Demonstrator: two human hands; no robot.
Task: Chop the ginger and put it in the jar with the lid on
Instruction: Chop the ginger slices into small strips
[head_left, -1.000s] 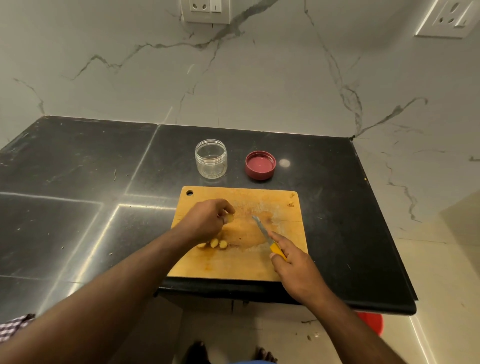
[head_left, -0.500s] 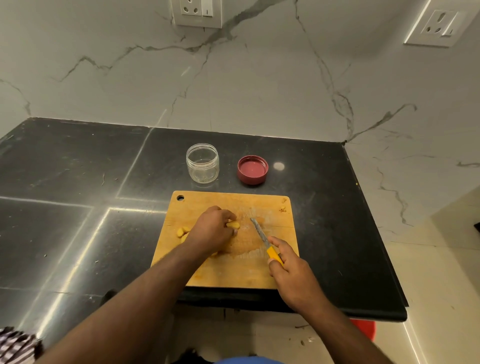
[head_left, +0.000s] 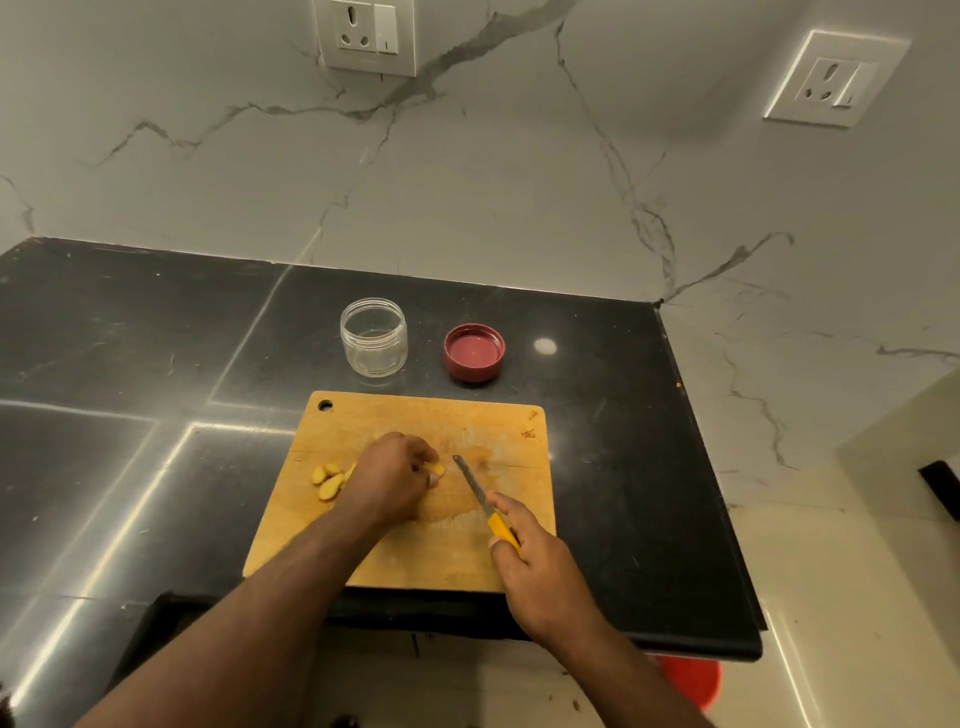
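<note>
A wooden cutting board (head_left: 374, 556) lies on the black counter. My left hand (head_left: 395, 478) rests on the board with its fingers curled round a yellow ginger piece (head_left: 438, 470). Several cut ginger slices (head_left: 328, 480) lie just left of that hand. My right hand (head_left: 540, 566) grips the yellow handle of a small knife (head_left: 475, 491), whose blade points up and left toward the held ginger, a short way off it. Behind the board stand an open clear jar (head_left: 373, 338) with nothing in it and its red lid (head_left: 474, 353), lying upside down to the jar's right.
The black counter (head_left: 130, 364) ends at a marble wall behind and on the right. Its front edge runs just below the board. Small ginger scraps (head_left: 530, 426) lie at the board's far right corner. A red object (head_left: 691, 680) sits on the floor below.
My left hand has shifted a little along the board with the ginger piece, leaving the cut slices lying to its left. The knife hand has barely moved. The camera has tilted.
</note>
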